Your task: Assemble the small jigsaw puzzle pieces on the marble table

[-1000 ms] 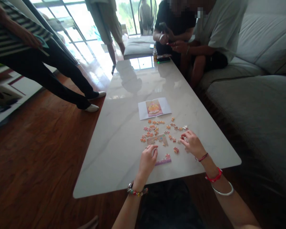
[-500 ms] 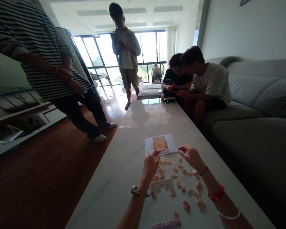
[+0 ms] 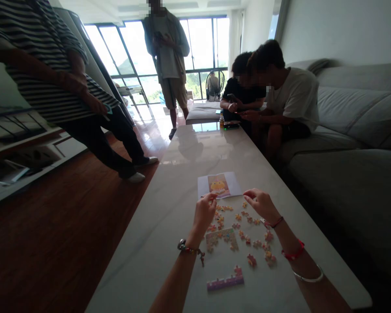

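Observation:
A printed picture sheet (image 3: pixel 233 183) showing a yellow round figure lies on the table past the puzzle pieces. My left hand (image 3: pixel 206 213) is closed in a pinch at the sheet's lower edge. At its lower right corner, the thumb and finger of my right hand (image 3: pixel 263 206) are pinched together. Loose jigsaw pieces (image 3: pixel 251 261) are scattered below and between my wrists. A joined section of puzzle (image 3: pixel 220 237) lies near my left wrist, with several pieces attached along its upper side. Nearer to me is a purple-edged joined strip (image 3: pixel 225 283) with a pink piece at its right end.
The long white marble table (image 3: pixel 150 243) stretches away, with a small bottle (image 3: pixel 221 121) and a dark phone (image 3: pixel 232 127) at its far end. Two people sit on the grey sofa (image 3: pixel 361 113) at right. A person in stripes (image 3: pixel 48 74) and another person (image 3: pixel 169 56) stand beyond the left edge.
The view has tipped downward, so everything sits higher in the picture and the purple strip shows whole. My hands keep nearly the same place at the sheet.

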The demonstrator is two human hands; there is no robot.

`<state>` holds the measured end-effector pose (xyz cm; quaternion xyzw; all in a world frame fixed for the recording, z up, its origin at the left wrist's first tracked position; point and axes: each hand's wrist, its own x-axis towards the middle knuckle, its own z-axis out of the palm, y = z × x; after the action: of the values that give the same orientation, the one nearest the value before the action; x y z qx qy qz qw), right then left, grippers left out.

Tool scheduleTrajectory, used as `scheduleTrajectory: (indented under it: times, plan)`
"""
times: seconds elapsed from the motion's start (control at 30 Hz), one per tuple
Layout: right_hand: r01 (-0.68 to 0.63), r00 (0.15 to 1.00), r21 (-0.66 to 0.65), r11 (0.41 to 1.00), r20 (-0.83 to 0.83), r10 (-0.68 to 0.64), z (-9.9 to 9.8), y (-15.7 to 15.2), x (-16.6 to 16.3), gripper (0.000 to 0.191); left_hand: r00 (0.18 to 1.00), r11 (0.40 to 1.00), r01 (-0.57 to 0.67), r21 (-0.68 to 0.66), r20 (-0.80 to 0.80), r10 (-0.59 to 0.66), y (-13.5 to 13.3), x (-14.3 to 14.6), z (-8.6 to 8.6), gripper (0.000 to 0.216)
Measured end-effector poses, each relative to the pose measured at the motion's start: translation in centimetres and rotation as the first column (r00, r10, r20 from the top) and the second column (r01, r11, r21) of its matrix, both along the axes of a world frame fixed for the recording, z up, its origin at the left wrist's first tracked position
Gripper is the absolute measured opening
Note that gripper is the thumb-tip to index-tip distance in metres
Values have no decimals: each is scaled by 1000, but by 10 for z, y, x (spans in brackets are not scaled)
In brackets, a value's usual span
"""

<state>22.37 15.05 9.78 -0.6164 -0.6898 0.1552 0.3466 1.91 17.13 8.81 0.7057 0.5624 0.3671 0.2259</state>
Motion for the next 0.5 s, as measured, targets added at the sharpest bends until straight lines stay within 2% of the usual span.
scheduleTrajectory:
  times: [0.13, 0.33, 0.4, 0.5]
  plan:
    - [-28, 1000, -78, 997, 6, 28, -10, -40, -2, 17, 999, 997, 47, -60, -13, -48, -43, -8, -12, 18]
    - [-98, 995, -245, 965, -12, 99, -49, -112, -5, 18, 996, 968, 74, -238, -30, -84, -127, -25, -44, 17]
    - [-99, 995, -258, 961, -16, 98, -56, -125, -7, 17, 995, 961, 74, -267, -43, -89, -141, -27, -49, 18]
    - [-92, 996, -226, 970, -23, 89, -60, -132, -8, 17, 995, 958, 78, -275, -43, -93, -149, -27, -52, 18]
